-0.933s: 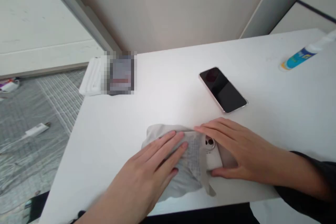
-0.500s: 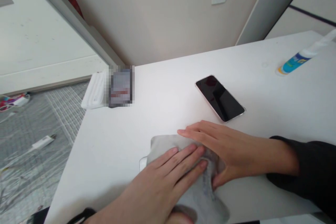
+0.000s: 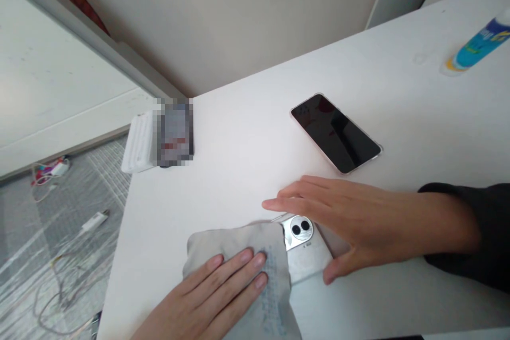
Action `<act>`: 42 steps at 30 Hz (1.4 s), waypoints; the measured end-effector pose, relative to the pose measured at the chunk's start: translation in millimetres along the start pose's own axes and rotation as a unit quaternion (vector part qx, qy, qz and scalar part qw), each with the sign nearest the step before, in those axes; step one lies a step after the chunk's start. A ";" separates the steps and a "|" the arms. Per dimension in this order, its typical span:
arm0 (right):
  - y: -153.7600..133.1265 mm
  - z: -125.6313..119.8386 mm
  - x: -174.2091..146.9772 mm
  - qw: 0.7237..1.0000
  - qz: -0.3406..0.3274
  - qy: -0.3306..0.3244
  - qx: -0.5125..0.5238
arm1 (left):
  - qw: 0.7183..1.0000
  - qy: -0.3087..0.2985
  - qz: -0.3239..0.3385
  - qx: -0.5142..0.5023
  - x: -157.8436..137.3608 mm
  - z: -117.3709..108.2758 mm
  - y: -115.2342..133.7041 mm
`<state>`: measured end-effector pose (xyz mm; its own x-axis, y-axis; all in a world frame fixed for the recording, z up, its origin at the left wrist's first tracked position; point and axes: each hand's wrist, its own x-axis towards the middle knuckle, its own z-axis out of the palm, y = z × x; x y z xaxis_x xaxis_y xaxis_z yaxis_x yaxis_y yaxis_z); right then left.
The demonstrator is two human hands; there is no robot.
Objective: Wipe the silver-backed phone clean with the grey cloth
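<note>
- silver phone [image 3: 308, 264] lies back up near the front edge of the tabletop [image 3: 231, 159], partly under the grey cloth [image 3: 277, 281]
- left hand [image 3: 207, 297] lies flat on it, gripping nothing
- right hand [image 3: 342, 218] arches wide around the camera end [image 3: 300, 229]; grip cannot be told
- seemingly midway: camera end bare, the rest hidden

one camera is sitting on the person's head, facing forward and down over the white table [image 3: 235, 154] from its near side. it is viewing the left hand [image 3: 203, 297] and the right hand [image 3: 342, 218] from close above, in the near part. its view is reaching the wall [image 3: 247, 16] on the far side, taking in the floor [image 3: 24, 218] on the left and cutting off a bottle [image 3: 480, 45] at the far right.
</note>
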<state>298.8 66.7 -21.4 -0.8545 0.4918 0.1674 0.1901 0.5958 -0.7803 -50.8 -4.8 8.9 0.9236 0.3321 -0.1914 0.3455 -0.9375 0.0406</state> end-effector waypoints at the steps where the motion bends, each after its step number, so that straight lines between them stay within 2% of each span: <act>1: 0.5 0.6 0.2 1.000 -0.002 0.003 -0.002 | 1.000 -0.020 0.007 0.001 12.9 -4.0 -0.9; 5: -0.3 1.5 0.2 1.000 -0.006 0.007 -0.015 | 0.999 0.000 0.039 -0.036 87.6 -22.8 -7.3; 7: -1.3 0.8 0.3 1.000 -0.008 0.005 -0.018 | 0.997 -0.006 0.041 -0.067 108.2 -27.1 -9.8; 8: -1.8 0.3 0.4 1.000 -0.010 0.006 -0.017 | 0.997 -0.003 0.040 -0.072 108.7 -26.7 -9.9; 10: -2.4 -0.9 0.6 1.000 -0.012 0.005 -0.013 | 0.998 0.002 0.026 -0.054 89.8 -21.1 -7.7; 13: -2.3 -2.5 0.8 1.000 -0.009 -0.001 -0.007 | 1.000 -0.017 -0.010 -0.009 32.4 -6.3 -1.1; 15: -2.2 -3.4 1.0 1.000 -0.008 -0.008 -0.004 | 1.000 0.004 -0.018 0.006 0.0 1.5 2.5; 17: -2.2 -4.1 1.6 1.000 -0.013 -0.011 -0.002 | 1.000 0.011 -0.007 0.010 -9.1 4.1 4.4; 18: -2.3 -4.2 1.9 1.000 -0.015 -0.011 -0.003 | 1.000 0.003 -0.008 0.010 -2.8 3.1 4.8; 20: -2.6 -4.2 2.4 1.000 -0.018 -0.007 -0.008 | 1.000 -0.017 0.006 0.006 27.9 -2.9 4.4; 24: -2.8 -2.9 2.0 0.999 -0.020 -0.008 -0.027 | 0.997 0.021 0.028 -0.062 103.6 -20.3 -1.9; 26: -2.4 -2.1 1.1 0.999 -0.020 -0.003 -0.032 | 0.997 0.018 0.033 -0.074 113.6 -22.5 -3.9; 28: -1.5 -1.5 0.1 0.999 -0.024 0.003 -0.029 | 0.998 0.020 0.022 -0.047 95.3 -16.7 -1.8; 33: 1.0 -1.6 0.1 1.000 -0.031 0.001 0.004 | 0.999 0.008 -0.006 0.047 1.9 9.4 8.7; 35: 1.3 -2.0 1.0 0.999 -0.031 -0.001 0.012 | 0.998 0.012 0.019 0.051 -6.7 11.9 10.6; 38: 0.2 -2.3 1.9 0.999 -0.031 -0.003 0.007 | 0.999 0.012 0.022 0.046 31.9 2.5 10.7; 42: -1.9 -2.2 1.5 1.000 -0.007 -0.017 -0.007 | 0.998 0.041 0.030 -0.047 100.9 -19.5 1.7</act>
<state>298.2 67.7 -18.4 -0.8731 0.4619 0.1563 0.1855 0.6111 -0.7695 46.2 29.1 8.7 0.9525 0.2861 -0.1042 0.2990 -0.9435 0.1431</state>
